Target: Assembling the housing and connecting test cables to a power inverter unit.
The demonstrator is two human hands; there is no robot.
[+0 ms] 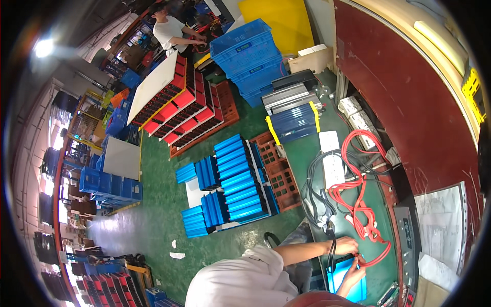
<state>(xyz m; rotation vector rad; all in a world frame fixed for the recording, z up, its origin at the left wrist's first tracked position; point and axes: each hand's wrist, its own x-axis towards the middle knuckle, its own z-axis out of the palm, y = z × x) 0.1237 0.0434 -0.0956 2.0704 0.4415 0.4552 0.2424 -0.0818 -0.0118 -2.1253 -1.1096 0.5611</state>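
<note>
A blue box-shaped device (336, 279) lies on the green bench top at the lower right. My left hand (347, 245) reaches over its far end, its fingers closed around the end of a thick red cable (384, 251). Against the device's right side is my right hand (351, 279), thumb and fingers bent close to the same cable end; whether it grips the cable or the device I cannot tell. A black cable (332, 250) runs past my left wrist down to the device. The exact joint between cable and device is hidden by my fingers.
Coiled red and black cables lie beside a white power strip (333, 166). Finned metal devices (294, 123) and blue crates (250, 61) stand farther off. Stacked blue housings (238, 179) and red units (184, 102) occupy the floor. Another person (171, 33) works at the back.
</note>
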